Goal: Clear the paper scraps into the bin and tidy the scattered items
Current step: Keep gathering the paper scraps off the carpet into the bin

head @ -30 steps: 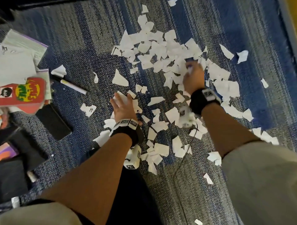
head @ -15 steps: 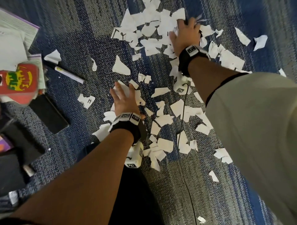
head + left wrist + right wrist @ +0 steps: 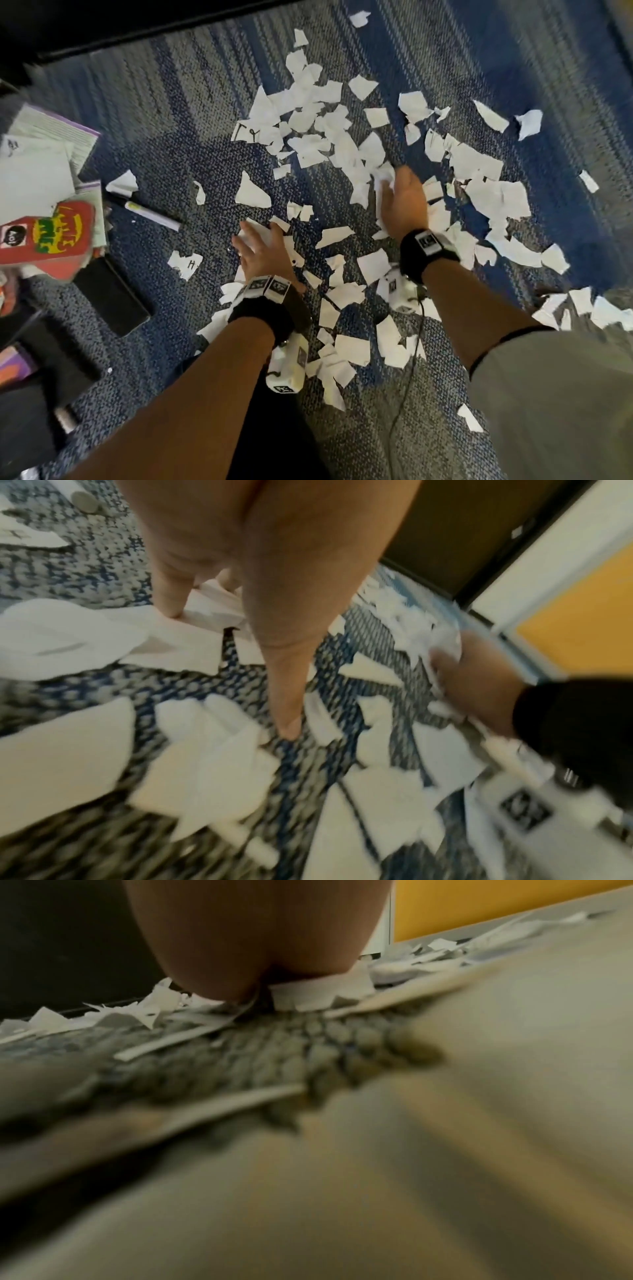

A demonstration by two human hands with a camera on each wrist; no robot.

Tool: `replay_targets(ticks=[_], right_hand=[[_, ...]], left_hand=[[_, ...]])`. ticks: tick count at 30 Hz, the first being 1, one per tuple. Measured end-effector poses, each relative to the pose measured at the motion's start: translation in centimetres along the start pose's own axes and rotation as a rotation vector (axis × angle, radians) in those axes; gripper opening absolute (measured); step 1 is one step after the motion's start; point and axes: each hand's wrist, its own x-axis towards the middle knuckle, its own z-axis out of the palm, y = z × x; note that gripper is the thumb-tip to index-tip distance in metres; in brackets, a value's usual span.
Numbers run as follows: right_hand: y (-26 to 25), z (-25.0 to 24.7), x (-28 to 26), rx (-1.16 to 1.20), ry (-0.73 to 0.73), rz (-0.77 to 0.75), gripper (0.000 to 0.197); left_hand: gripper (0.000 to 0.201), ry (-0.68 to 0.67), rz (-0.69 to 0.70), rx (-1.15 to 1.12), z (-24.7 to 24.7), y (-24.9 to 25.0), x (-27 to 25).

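Torn white paper scraps (image 3: 325, 144) lie strewn over the blue-grey carpet. My left hand (image 3: 260, 240) lies flat on a few scraps at the near left of the pile, fingers spread and straight. In the left wrist view its fingers (image 3: 284, 669) press down on scraps (image 3: 205, 750). My right hand (image 3: 400, 195) stands on edge in the middle of the pile, with a bunch of scraps against its palm side. The right wrist view shows that palm (image 3: 260, 939) down on the carpet with scraps (image 3: 318, 993) piled beyond it. No bin is in view.
At the left lie a white marker pen (image 3: 150, 214), a red printed card (image 3: 48, 236) on loose papers (image 3: 37, 164), and a flat black slab (image 3: 113, 298). A thin black cable (image 3: 400, 394) runs across the carpet. Dark furniture (image 3: 102, 20) borders the far side.
My right hand reached out to the far end of the pile, then drew back toward me, dragging scraps along. My left hand has stayed flat in the same spot.
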Motion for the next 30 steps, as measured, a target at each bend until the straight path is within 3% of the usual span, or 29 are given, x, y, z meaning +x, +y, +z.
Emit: replay_targets(ticks=[2,4,11,17,20,24,26,28,30], right_hand=[[0.2,0.8,0.1,0.008,0.050,-0.032,0.033],[0.3,1.1,0.6,-0.021,0.078,-0.041,0.031],[0.5,0.8,1.1,-0.033,0.053,-0.076,0.034],[1.1,1.5,1.9,-0.025,0.028,-0.045,0.028],[0.8,0.4,2.7,-0.021,-0.118,-0.016,0.036],[1.0,-0.5,4.0,0.015,-0.319,0.052,0.039],[1.1,-0.7,4.3,0.053,-0.363,0.086,0.035],[0.9,-0.9,4.4,0.082,-0.387,0.116,0.033],[0.8,-1.0,4.3,0.090,-0.402,0.122,0.035]], left_hand=[[0.098,0.058,0.019,-0.148,-0.9,-0.1,0.6],[0.090,0.166,0.092,-0.266,-2.5,0.1,1.9],[0.101,0.433,0.262,-0.424,-11.1,1.2,10.5],[0.140,0.417,0.358,-0.228,-11.8,4.0,15.7],[0.144,0.401,0.355,-0.236,-11.3,6.5,16.1],[0.144,0.375,0.562,-0.222,-10.2,10.0,15.8],[0.134,0.335,0.635,-0.141,-9.7,11.1,15.6],[0.109,0.342,0.643,-0.094,-9.3,11.4,16.0],[0.085,0.410,0.688,-0.201,-8.8,11.3,16.4]])
